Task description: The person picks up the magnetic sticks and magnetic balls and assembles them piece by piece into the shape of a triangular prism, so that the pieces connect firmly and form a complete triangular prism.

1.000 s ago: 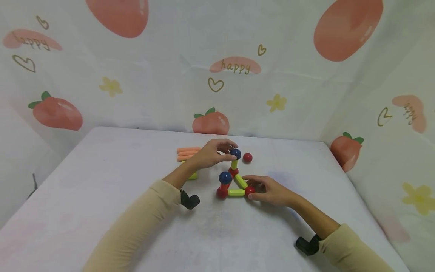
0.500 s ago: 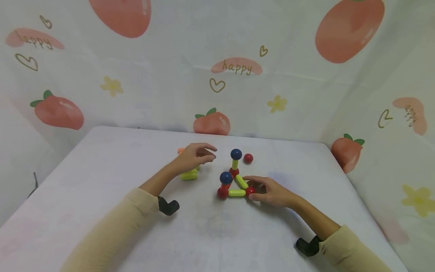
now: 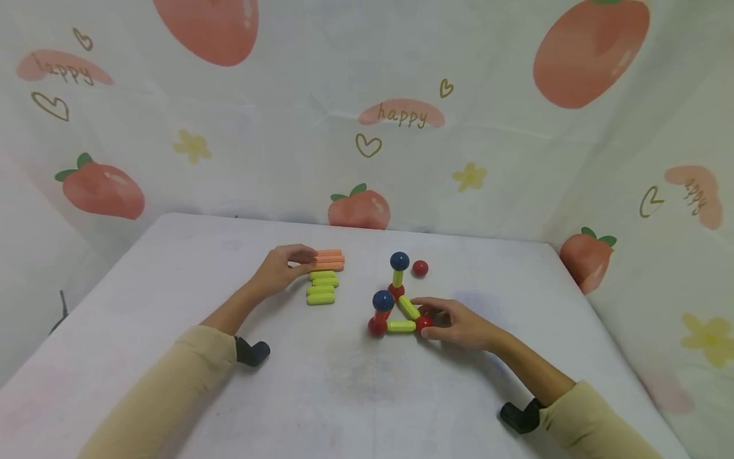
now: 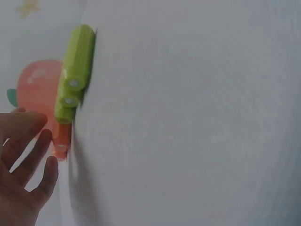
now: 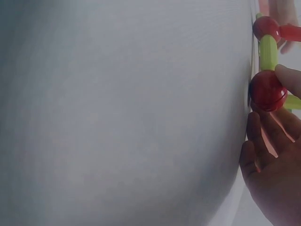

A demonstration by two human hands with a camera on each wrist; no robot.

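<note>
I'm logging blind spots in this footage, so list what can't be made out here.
Head view: left ends of the plastic-looking orange rods, largely behind the left hand; contact unclear.
Head view: right side of the glossy red ball held by the right hand, which covers it.
Left wrist view: most of the orange rods' length, behind the plastic-looking lime-green rods.
Right wrist view: far end of the plastic-looking red rod, cut off by the right edge.

White table [image 3: 321, 395], fruit-print backdrop [image 3: 287, 95]
</note>
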